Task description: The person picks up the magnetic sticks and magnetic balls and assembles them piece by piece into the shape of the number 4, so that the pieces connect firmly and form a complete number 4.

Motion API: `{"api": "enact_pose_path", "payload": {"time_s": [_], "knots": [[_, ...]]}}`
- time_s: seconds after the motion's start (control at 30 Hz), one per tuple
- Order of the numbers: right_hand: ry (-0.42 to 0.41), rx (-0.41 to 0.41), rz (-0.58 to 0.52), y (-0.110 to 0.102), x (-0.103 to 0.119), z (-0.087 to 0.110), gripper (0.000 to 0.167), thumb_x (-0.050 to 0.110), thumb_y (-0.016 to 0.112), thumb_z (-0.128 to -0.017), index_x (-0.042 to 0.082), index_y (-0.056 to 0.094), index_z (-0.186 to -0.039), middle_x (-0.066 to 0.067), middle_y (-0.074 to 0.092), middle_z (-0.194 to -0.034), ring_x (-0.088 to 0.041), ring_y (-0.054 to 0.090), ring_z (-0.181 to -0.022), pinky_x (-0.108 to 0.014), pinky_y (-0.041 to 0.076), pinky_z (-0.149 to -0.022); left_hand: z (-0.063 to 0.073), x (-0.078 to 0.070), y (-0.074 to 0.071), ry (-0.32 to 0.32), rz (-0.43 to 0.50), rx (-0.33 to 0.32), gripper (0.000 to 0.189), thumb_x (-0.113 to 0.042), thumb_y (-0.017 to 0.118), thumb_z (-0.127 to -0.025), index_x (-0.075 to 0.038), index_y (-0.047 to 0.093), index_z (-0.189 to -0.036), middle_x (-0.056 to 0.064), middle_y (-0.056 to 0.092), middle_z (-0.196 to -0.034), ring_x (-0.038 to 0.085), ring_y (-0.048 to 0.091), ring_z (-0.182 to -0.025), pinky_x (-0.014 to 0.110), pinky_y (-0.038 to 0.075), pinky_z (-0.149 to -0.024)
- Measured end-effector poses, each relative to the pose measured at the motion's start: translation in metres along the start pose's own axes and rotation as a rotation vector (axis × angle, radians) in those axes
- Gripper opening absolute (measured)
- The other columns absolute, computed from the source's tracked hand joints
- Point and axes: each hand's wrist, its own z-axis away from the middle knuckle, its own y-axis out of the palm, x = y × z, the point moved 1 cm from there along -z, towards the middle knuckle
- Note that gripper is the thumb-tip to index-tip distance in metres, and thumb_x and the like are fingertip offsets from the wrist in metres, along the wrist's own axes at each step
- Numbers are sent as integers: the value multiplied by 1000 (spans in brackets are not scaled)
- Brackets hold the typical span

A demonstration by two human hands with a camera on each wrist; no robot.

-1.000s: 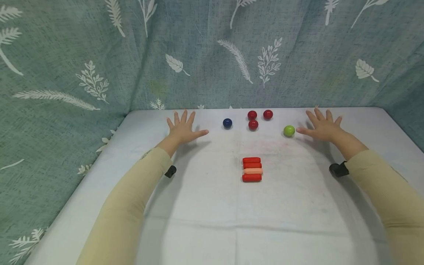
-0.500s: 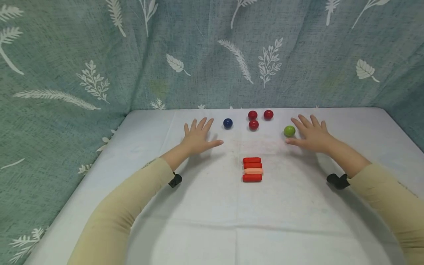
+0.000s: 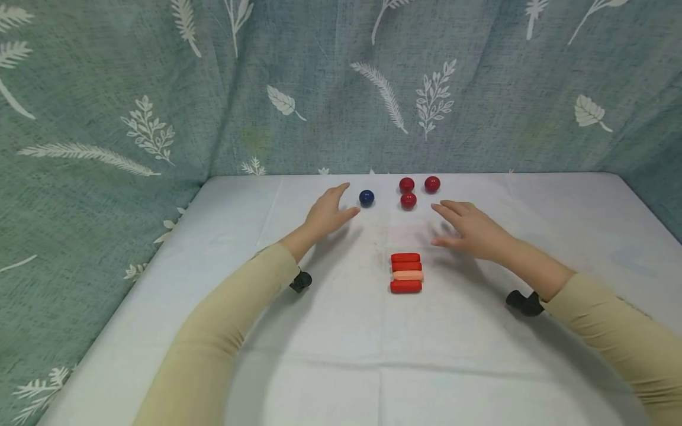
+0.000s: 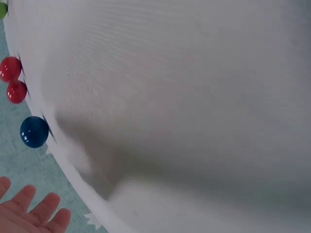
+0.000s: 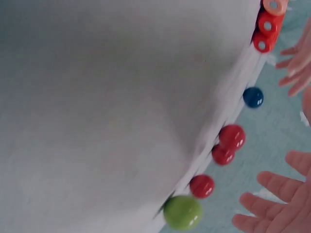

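Note:
My left hand (image 3: 326, 214) hovers over the white cloth, fingers extended and holding nothing, just left of a shiny dark blue ball (image 3: 366, 198). On the other side my right hand (image 3: 473, 232) is held above the cloth, fingers apart and slightly bent, nothing in them. It hides nearly all of the green ball in the head view; the right wrist view shows this green ball (image 5: 182, 212) whole. Between the hands, towards the back, sit a red ball (image 3: 407, 185), a second red ball (image 3: 408, 201) and a third red ball (image 3: 432, 184).
Several short cylinders lie stacked in a row mid-table, red ones (image 3: 405, 286) and one peach one (image 3: 408, 276). A white cloth (image 3: 330, 378) covers the table. Behind and to the left hangs a green-blue leaf-patterned curtain (image 3: 319, 89). A black wrist camera (image 3: 524, 303) hangs under the right sleeve.
Both hands have moved inward toward each other. The right hand has come from right of the green ball to in front of it, covering it. The balls and cylinders have stayed put.

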Motion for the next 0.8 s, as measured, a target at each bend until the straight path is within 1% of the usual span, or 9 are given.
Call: {"api": "enact_pose_path", "payload": {"time_s": [0.13, 0.2, 0.27, 0.4, 0.53, 0.63, 0.73, 0.8], "knots": [[-72, -19, 26, 4, 11, -2, 69, 33, 67, -82, 5, 38, -138, -20, 42, -135, -37, 40, -122, -52, 33, -100, -10, -3, 4, -31, 37, -12, 62, -31, 57, -90, -16, 30, -143, 12, 35, -143, 28, 35, -130, 43, 30, -105], [-120, -33, 45, 5, 17, -3, 64, 29, 68, -82, 4, 42, -135, -20, 48, -130, -36, 45, -119, -51, 36, -98, -14, -5, 6, -30, 37, -12, 60, -29, 57, -90, -17, 32, -143, 12, 36, -143, 28, 35, -130, 43, 31, -105], [-155, -38, 53, 7, 23, -4, 58, 26, 68, -82, 4, 47, -131, -19, 53, -124, -35, 49, -114, -49, 39, -96, -17, -6, 9, -13, 40, 2, 60, -28, 58, -90, -19, 31, -143, 11, 34, -144, 29, 33, -131, 44, 29, -105], [-213, -22, 29, 12, 31, -6, 45, 20, 69, -81, 3, 57, -121, -15, 61, -112, -31, 56, -104, -43, 46, -89, -22, -9, 12, 27, 27, 61, 61, -28, 55, -92, -21, 26, -145, 11, 25, -149, 35, 27, -133, 50, 24, -106], [-250, 1, 7, 17, 37, -8, 33, 15, 69, -81, 3, 64, -111, -12, 65, -103, -28, 58, -96, -38, 49, -83, -25, -9, 14, 35, 7, 114, 59, -27, 51, -94, -22, 23, -146, 10, 17, -152, 38, 22, -135, 51, 21, -108], [-271, 0, 12, 19, 39, -9, 30, 14, 69, -80, 3, 66, -108, -11, 66, -99, -25, 59, -92, -36, 50, -80, -28, -9, 16, 36, -11, 139, 57, -26, 48, -95, -23, 23, -146, 8, 17, -152, 36, 21, -135, 50, 20, -108], [-286, 2, 8, 21, 41, -9, 29, 12, 70, -79, 4, 67, -107, -9, 67, -96, -24, 60, -90, -35, 50, -79, -31, -10, 18, 50, -40, 136, 54, -25, 48, -95, -23, 26, -145, 8, 23, -150, 33, 24, -134, 47, 22, -108], [-283, 14, 3, 22, 43, -10, 29, 11, 70, -79, 4, 67, -107, -8, 67, -95, -23, 60, -89, -34, 51, -79, -32, -11, 19, 56, -50, 119, 53, -24, 48, -95, -22, 29, -144, 9, 28, -148, 33, 28, -132, 46, 24, -107]]}}
